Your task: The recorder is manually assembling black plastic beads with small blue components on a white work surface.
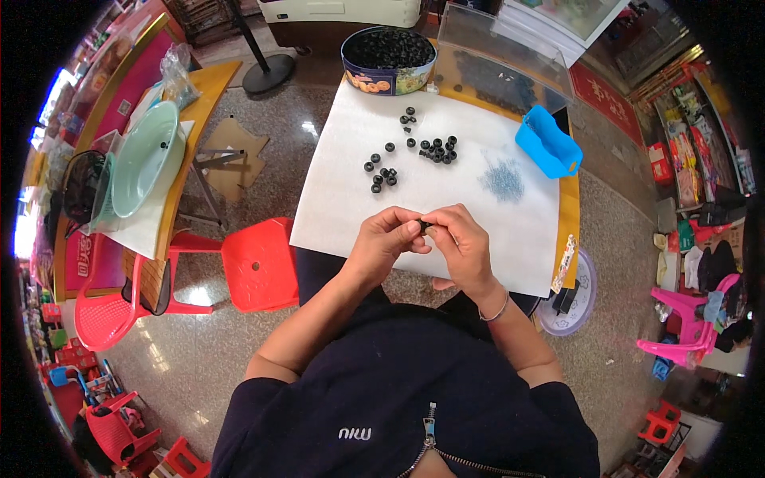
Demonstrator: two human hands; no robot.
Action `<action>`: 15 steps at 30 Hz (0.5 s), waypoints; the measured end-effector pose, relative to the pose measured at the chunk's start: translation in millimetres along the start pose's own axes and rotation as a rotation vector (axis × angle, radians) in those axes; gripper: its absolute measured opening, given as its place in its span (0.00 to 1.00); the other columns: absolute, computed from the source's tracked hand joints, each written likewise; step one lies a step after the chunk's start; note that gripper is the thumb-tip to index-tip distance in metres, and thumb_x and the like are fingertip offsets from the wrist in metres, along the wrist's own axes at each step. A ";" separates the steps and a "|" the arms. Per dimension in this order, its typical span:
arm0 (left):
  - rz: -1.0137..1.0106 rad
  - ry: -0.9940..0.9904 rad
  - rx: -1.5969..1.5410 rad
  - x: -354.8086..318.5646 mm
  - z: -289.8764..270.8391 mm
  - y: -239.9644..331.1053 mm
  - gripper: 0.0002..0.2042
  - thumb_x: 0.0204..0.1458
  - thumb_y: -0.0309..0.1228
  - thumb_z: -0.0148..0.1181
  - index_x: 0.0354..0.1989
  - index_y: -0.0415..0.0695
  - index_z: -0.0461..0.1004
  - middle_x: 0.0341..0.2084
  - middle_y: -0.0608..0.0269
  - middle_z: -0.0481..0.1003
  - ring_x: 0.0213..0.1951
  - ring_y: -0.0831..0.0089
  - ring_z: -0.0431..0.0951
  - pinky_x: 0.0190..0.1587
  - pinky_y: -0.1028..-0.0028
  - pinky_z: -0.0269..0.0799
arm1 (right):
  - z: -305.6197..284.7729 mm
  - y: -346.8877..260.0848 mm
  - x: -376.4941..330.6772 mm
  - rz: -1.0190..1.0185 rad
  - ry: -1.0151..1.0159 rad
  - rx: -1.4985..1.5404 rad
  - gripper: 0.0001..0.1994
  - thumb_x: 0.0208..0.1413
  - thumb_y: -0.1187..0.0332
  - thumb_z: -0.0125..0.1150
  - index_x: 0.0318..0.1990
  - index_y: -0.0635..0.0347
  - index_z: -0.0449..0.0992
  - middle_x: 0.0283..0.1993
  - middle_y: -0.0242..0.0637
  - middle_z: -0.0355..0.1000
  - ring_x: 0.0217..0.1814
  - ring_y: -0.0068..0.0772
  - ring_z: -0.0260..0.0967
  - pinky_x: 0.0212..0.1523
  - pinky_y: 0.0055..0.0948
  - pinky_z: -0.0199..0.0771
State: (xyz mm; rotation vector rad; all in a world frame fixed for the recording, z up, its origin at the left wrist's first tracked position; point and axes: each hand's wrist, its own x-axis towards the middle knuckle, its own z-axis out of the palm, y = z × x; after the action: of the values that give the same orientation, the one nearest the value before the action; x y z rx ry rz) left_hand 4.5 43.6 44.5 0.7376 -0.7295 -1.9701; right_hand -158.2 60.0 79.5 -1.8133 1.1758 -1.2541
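While the left hand (385, 240) and right hand (464, 243) pinch a small black part (423, 225), each narrow grip should be gentle. Loose black rings (411, 143) lie toward eleven and twelve o'clock.

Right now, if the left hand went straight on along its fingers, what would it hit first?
Past the small black part at its fingertips, the left hand would likely meet the fingers of the right hand first; exact depth is unclear from this single view.
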 end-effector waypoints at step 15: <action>-0.025 0.082 0.193 0.5 14.4 -1.2 0.11 0.53 0.29 0.59 0.41 0.34 0.71 0.33 0.61 0.74 0.34 0.75 0.75 0.40 0.76 0.74 | 7.6 11.1 -8.9 0.088 0.013 0.032 0.10 0.49 0.82 0.53 0.39 0.63 0.74 0.37 0.36 0.68 0.38 0.33 0.66 0.38 0.28 0.69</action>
State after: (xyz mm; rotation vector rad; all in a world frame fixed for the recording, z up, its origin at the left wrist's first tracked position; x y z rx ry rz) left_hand -6.9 46.6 52.9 0.9417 -0.8729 -1.8976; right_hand -155.9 63.7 64.0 -1.7140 1.2216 -1.2296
